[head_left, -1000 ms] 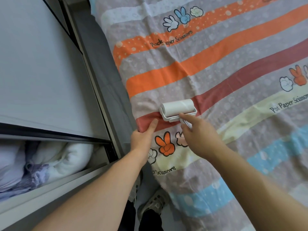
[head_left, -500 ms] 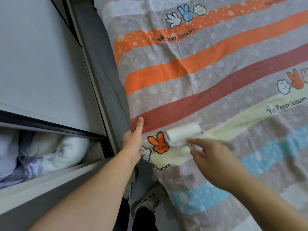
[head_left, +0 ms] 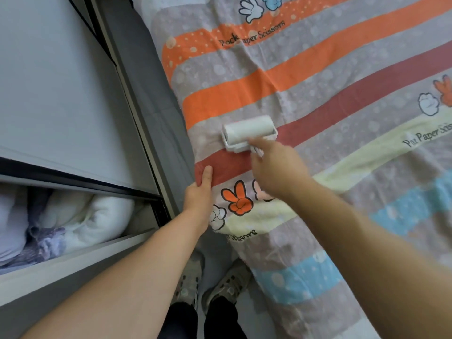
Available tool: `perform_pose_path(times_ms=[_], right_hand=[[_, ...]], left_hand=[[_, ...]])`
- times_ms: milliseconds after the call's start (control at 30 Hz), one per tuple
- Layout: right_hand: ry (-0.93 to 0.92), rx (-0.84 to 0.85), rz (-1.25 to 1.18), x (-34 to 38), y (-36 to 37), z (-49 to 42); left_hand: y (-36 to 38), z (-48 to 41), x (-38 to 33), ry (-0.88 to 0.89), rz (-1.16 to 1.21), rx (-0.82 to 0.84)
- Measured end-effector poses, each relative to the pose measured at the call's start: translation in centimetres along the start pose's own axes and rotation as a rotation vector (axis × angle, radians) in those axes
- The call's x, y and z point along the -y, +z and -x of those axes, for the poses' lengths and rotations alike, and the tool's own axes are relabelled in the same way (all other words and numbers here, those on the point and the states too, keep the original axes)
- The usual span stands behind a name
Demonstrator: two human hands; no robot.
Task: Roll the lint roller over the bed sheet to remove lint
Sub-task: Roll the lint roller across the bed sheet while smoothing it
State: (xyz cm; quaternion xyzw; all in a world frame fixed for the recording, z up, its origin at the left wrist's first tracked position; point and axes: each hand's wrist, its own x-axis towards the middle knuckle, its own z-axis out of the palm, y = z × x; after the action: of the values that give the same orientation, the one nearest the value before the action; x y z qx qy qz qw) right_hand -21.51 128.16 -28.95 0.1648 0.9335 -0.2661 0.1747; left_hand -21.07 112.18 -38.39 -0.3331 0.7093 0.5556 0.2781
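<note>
Our right hand (head_left: 276,167), clamped on the handle, has pushed the lint roller (head_left: 248,133) back from the pale-yellow band onto the dark-red stripe of the bed sheet (head_left: 342,69), which we judge to be another pass near the edge. Our left hand (head_left: 199,192) lays its thumb flat on the soft, creased cloth; its fingers are hidden, so we cannot tell their grip. The drum is a smooth white cylinder in a plastic yoke.

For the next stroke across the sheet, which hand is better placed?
Right. The right hand grips the lint roller by its handle, the roll on the bed sheet. The left hand sits at the sheet's edge, thumb flat on the red stripe, apart from the roller.
</note>
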Motion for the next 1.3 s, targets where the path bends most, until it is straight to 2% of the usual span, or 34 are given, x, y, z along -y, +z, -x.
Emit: perform_pose_path(times_ms=[267,433,567,667,800,900,1000,1200,1300], right_hand=[[0.121,0.039,0.043,-2.7,3.3,9.7],[0.194,0.078,0.048,-4.0,4.3,14.1],[0.248,0.143,0.108,-3.3,1.6,15.8],[0.188,0.050,0.041,-1.3,-0.5,14.5],[0.018,-0.102,0.069,3.6,0.1,6.8],[-0.064,-0.096,0.217,6.9,1.5,0.0],[-0.052,-0.013,0.327,8.1,2.3,-2.0],[-0.038,-0.047,0.347,3.7,4.7,5.3],[0.048,-0.008,0.313,0.9,5.9,9.7]], left_hand=[[-0.4,2.4,0.6,-0.109,-0.006,0.109],[-0.5,3.0,0.7,-0.122,0.021,0.063],[-0.9,3.1,0.5,-0.126,0.064,0.008],[-1.5,1.9,1.5,-0.177,0.136,0.030],[-1.9,-2.7,5.4,-0.231,0.272,0.098],[-3.2,2.1,0.6,-0.154,0.298,0.084],[-3.7,1.7,-0.2,-0.064,0.327,0.068],[-3.7,1.1,-1.3,0.028,0.277,-0.013],[-3.4,2.0,-1.8,0.127,0.246,-0.026]])
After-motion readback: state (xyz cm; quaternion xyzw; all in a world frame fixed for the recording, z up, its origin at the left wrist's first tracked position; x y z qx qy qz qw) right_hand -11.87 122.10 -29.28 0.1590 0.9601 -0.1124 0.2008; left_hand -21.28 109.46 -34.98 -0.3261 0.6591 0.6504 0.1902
